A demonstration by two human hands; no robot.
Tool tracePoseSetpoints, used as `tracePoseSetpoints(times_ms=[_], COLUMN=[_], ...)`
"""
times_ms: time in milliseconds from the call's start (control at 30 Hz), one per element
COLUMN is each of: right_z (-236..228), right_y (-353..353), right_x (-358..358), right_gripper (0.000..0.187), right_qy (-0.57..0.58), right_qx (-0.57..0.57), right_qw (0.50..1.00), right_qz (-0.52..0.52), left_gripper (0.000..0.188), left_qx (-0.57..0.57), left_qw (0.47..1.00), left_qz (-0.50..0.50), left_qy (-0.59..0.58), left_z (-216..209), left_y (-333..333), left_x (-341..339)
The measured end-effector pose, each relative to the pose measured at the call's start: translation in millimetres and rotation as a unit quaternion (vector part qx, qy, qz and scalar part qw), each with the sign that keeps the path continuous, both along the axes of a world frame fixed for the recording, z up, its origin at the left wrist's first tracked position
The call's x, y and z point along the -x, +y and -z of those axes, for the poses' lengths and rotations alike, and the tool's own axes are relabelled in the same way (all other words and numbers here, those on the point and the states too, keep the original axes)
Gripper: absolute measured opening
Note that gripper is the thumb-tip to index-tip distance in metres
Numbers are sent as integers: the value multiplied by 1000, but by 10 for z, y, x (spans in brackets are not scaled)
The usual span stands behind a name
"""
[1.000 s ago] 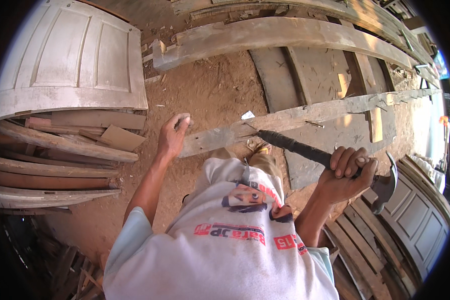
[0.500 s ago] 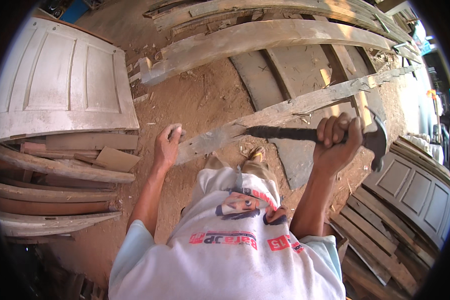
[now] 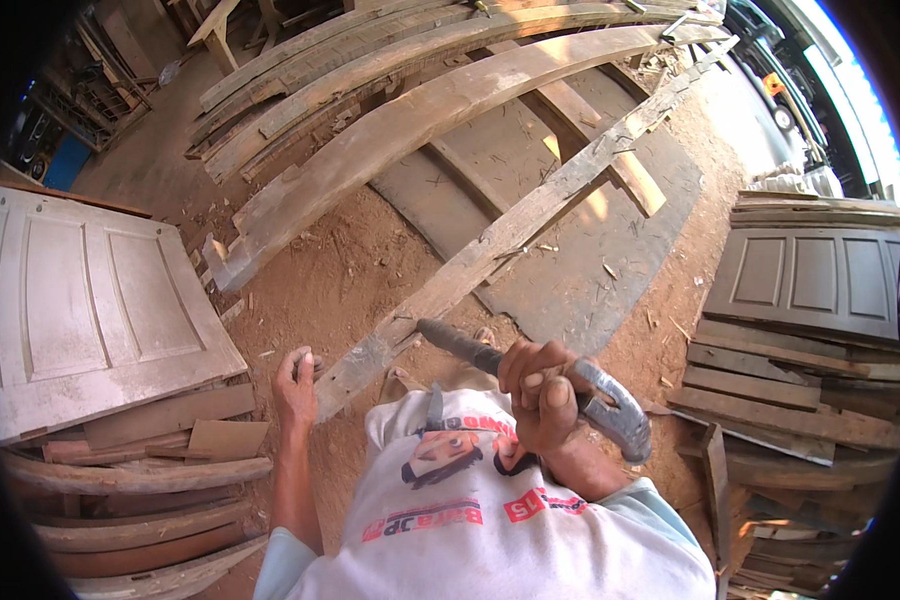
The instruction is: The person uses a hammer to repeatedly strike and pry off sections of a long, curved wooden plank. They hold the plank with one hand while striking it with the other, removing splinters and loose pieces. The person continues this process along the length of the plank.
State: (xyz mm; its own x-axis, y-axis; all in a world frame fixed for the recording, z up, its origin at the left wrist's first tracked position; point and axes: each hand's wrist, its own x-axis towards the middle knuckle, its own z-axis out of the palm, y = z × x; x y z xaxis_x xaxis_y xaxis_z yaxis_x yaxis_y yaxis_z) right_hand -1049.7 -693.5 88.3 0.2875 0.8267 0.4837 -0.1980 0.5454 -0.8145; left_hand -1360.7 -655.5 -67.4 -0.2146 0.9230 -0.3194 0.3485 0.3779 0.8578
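Note:
My right hand [image 3: 542, 385] is wrapped around a claw hammer [image 3: 615, 415] close to its grey metal head. The hammer's dark handle slants up and left, its end over a long weathered plank [image 3: 450, 285]. Bent nails stick out along that plank, which runs from near my body to the far right. Just left of the plank's near end is my left hand [image 3: 296, 385], its fingers curled together. Anything inside those fingers is hidden or too small to name.
A white panelled door [image 3: 100, 300] lies at left above stacked boards [image 3: 150, 480]. Beyond the plank are a thick beam [image 3: 400, 125] and a grey sheet [image 3: 570, 270] strewn with nails. A grey panelled door [image 3: 810, 280] rests on a wood pile [image 3: 770, 385] at right.
The view has turned, so the plank slants more steeply. My right hand and the hammer have come down and left, closer to my body. My left hand stays by the plank's near end.

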Motion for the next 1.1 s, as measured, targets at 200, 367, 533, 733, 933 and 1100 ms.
tracePoseSetpoints(times_ms=[200, 367, 533, 733, 933, 1100], right_z=[-83, -336, -678, -255, -343, -463], right_y=[-106, -5, -32, -20, -88, 22], right_x=[-3, -385, -1213, -2183, -2930, -3339], right_gripper=[26, 25, 38, 42, 49, 45], right_qy=[-119, 38, 55, 99, 73, 49], right_qx=[-139, -23, -57, 12, 12, -44], right_qw=[982, 998, 995, 995, 997, 996], right_qz=[-48, -54, -64, -31, 5, 58], left_gripper=[27, 30, 33, 31, 30, 34], left_qx=[19, -30, -187, -311, -351, -389], left_qw=[999, 985, 968, 932, 892, 851], left_qz=[16, 47, -4, 144, 275, 346], left_qy=[26, 166, 165, 119, 72, 61], left_z=[-109, -132, -669, -1219, -1212, -1484], left_y=[39, 7, 261, 461, 626, 1054], left_x=[-57, -42, -675, -2140, -3288, -4147])
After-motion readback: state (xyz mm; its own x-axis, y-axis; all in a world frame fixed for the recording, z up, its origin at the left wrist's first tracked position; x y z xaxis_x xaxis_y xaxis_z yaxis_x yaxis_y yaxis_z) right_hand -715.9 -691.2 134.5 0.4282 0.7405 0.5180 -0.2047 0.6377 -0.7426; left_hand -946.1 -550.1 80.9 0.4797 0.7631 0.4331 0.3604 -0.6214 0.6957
